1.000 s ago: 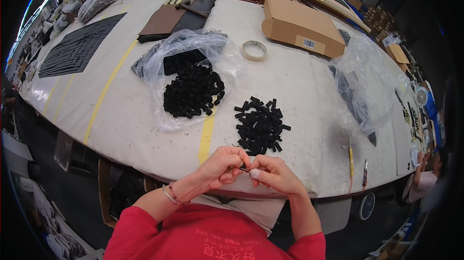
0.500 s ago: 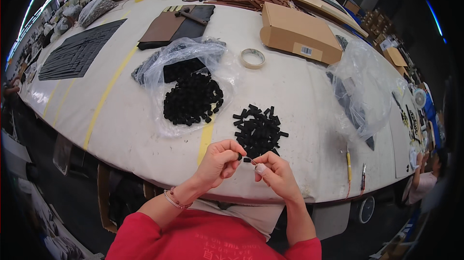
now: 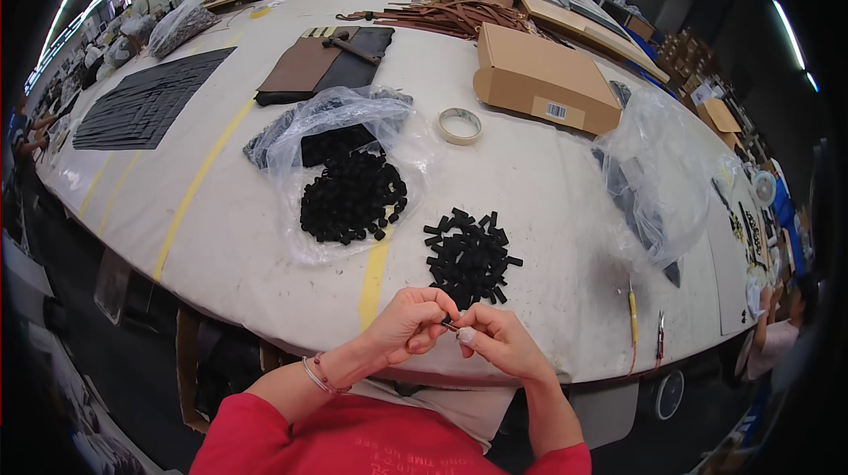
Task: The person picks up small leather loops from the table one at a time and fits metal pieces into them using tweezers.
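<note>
My left hand [image 3: 412,323] pinches a small black piece [image 3: 446,320] at the table's near edge. Close against it, my right hand [image 3: 503,339] is closed on a thin, rod-like piece [image 3: 453,327], whose tip meets the black piece; its kind is too small to make out. White wrapping covers the right thumb. Just beyond the hands lies a pile of short black tubes [image 3: 468,258]. Farther left, an open clear plastic bag [image 3: 300,174] holds many small black rings or loops [image 3: 352,197].
A roll of tape [image 3: 460,126] and a cardboard box [image 3: 548,77] lie beyond the pile. At right are a plastic bag [image 3: 658,183], a yellow-handled tool [image 3: 633,320] and a slim red-and-black tool [image 3: 660,338]. Black strips [image 3: 150,99] lie far left. Other people sit nearby.
Both hands have drawn closer together, bringing the black piece and the thin piece against each other. The whole view has shifted slightly, so the table sits lower.
</note>
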### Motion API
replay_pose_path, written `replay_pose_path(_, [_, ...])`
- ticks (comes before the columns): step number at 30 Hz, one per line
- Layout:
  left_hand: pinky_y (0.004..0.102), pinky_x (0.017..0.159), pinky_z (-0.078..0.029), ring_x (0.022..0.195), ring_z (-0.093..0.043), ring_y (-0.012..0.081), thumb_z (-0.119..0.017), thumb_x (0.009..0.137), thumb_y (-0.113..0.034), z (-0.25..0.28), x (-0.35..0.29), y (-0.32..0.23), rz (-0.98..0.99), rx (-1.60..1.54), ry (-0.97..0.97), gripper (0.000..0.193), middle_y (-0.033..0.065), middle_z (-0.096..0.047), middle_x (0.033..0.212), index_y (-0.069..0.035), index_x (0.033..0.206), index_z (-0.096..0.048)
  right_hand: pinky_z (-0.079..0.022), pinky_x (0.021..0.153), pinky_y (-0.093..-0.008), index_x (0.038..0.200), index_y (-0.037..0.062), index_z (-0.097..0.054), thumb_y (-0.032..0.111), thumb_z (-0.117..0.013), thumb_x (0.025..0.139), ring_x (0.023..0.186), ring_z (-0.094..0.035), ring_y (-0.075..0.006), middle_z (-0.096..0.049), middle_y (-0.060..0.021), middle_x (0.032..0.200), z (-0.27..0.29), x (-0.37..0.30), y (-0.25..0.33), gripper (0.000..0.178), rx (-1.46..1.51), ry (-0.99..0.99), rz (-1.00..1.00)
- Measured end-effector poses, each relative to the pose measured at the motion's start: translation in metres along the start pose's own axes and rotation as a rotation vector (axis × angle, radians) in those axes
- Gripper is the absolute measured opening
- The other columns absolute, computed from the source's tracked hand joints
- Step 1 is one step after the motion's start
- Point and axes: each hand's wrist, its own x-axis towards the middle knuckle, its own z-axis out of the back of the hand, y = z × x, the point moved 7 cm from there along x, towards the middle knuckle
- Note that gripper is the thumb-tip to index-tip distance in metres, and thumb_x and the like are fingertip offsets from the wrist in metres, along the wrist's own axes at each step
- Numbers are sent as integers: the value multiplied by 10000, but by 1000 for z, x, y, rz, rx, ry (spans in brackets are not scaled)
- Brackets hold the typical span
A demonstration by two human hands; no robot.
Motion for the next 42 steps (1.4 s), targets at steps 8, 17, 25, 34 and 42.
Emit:
replay_pose_path(8, [181,336,-323,362,-416,62,-424,746,47,2,-12,-21,-586,516,-316,134,64,-527,578,5,791,-543,-329,440,-218,781,-8,-530,64,-518,785,494,-429,-58,-507,-17,573,-3,4,14,73,-525,-295,188])
replay_pose_path(17, [247,426,-398,449,-489,123,-469,793,-39,-11,-23,-30,-947,651,-152,68,60,-546,615,-35,831,-525,-376,460,-209,838,-20,-520,67,-497,815,503,-474,-68,-521,-32,581,8,1,7,93,-245,-638,336])
replay_pose_path(25, [199,345,-307,383,-397,95,-430,862,-301,-5,-7,24,106,-373,132,280,43,-505,582,-44,793,-516,-404,433,-284,896,-9,-545,-13,-539,725,489,-535,-221,-548,-112,621,-14,-17,30,172,-805,-674,680])
replay_pose_path(34, [208,347,-328,378,-403,97,-445,846,-234,-8,-17,26,95,-460,70,212,47,-518,589,-47,764,-504,-386,418,-289,908,8,-565,-11,-570,632,489,-516,-187,-531,-55,614,-23,-18,23,277,-920,-712,841])
replay_pose_path(42, [217,349,-326,373,-402,102,-475,822,-209,-1,-14,27,82,-458,-18,172,50,-524,578,-47,772,-506,-399,446,-250,904,3,-552,-9,-566,690,506,-525,-148,-556,-53,646,-24,-20,19,215,-875,-703,834])
